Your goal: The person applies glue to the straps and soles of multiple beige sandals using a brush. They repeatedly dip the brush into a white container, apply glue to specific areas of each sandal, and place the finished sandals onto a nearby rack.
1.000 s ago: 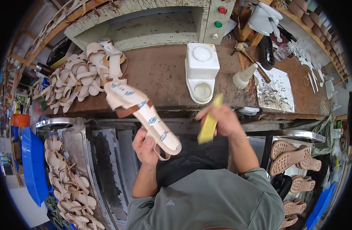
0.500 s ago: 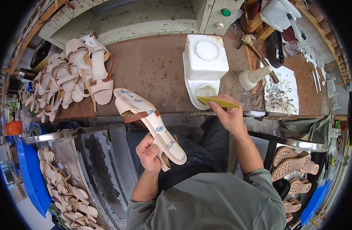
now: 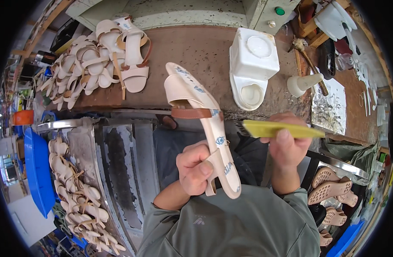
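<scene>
A cream sandal with a brown ankle strap is held up in front of me. My left hand is closed around its heel end, thumb over the back strap. Blue printed marks run along the insole. Right of the sandal, my right hand grips a flat yellow-handled brush. Dark bristles point left toward the sandal, a small gap apart from it. Beyond the right hand, on the bench, stands a white glue dispenser with a round open cup at its near end.
Cream sandals are heaped on the bench's left side, and more sandals fill a rack at lower left. A pale cone-shaped bottle, a hammer and a stained sheet lie right. Pinkish soles sit at lower right.
My right hand has lifted the brush out of the dispenser's cup and brought it nearer to me. My left hand has raised the sandal and moved it right. The view has shifted too.
</scene>
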Available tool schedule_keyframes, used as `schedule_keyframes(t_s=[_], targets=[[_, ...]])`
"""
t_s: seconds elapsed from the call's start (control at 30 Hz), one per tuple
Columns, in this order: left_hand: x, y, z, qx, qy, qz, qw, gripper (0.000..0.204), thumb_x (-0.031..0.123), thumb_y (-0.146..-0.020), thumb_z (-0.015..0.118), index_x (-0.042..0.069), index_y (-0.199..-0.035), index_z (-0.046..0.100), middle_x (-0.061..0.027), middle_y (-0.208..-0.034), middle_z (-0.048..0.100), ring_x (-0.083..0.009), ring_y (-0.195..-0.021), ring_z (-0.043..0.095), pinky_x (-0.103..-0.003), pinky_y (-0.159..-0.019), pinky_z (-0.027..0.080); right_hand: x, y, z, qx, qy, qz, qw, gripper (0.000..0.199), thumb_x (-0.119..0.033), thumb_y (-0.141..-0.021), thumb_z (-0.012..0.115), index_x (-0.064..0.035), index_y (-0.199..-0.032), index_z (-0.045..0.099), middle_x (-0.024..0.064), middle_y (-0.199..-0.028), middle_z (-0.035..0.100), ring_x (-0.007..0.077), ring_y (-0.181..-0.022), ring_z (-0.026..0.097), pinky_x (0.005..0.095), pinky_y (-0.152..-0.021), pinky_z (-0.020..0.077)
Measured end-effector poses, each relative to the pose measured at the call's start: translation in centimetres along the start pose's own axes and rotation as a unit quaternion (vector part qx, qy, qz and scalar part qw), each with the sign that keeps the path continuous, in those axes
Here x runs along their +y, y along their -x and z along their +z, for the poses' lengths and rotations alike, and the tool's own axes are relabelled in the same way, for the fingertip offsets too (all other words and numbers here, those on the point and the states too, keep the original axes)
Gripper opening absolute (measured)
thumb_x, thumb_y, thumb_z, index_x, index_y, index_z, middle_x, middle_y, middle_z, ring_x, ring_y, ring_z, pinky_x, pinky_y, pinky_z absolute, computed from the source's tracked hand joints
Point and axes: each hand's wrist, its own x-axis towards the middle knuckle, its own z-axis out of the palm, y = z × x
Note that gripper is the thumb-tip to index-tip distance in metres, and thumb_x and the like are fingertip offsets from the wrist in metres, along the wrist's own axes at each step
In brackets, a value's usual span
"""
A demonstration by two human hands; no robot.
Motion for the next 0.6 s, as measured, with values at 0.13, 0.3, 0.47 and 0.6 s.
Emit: schedule_keyframes(t_s=[0.13,0.3,0.47,0.6], targets=[[1.6,1.0,1.3,-0.053,-0.018,0.048,0.997,0.033,0.021,-0.085,0.05,-0.003,-0.063,0.046,-0.0211,-0.073,0.059,-0.0216,-0.059,0.055,-0.032,-0.053,0.044,-1.0,0.1,2.3,-0.081,0.037,-0.158,0.983,0.021,0.002,-0.073,0.068,0.0051,-0.092,0.061,0.015,-0.078,0.065,0.0223,-0.067,0.063,0.0308,-0.058,0.0501],[3.2,2.5,2.2,-0.085,-0.028,0.086,0.992,0.029,0.018,-0.083,0.05,-0.003,-0.063,0.047,-0.0201,-0.071,0.059,-0.0223,-0.055,0.054,-0.032,-0.049,0.042,-2.2,1.3,3.1,-0.115,0.078,-0.228,0.964,0.021,0.002,-0.071,0.069,0.0041,-0.09,0.06,0.0148,-0.079,0.064,0.0241,-0.067,0.065,0.0307,-0.055,0.0498],[4.3,3.9,2.9,-0.094,-0.028,0.099,0.99,0.025,0.016,-0.08,0.05,-0.003,-0.064,0.048,-0.0198,-0.07,0.059,-0.0228,-0.055,0.054,-0.032,-0.049,0.042,-3.5,3.2,3.3,-0.112,0.082,-0.247,0.959,0.023,0.002,-0.069,0.07,0.0041,-0.09,0.06,0.0155,-0.079,0.064,0.0244,-0.067,0.065,0.0303,-0.054,0.0492],[4.8,4.7,3.2,-0.096,-0.031,0.118,0.988,0.024,0.015,-0.079,0.05,-0.003,-0.064,0.048,-0.0195,-0.069,0.059,-0.0228,-0.054,0.054,-0.032,-0.049,0.042,-4.2,4.5,3.3,-0.117,0.072,-0.251,0.958,0.022,0.002,-0.069,0.07,0.0047,-0.089,0.06,0.0163,-0.079,0.064,0.0241,-0.066,0.065,0.0302,-0.053,0.0486]])
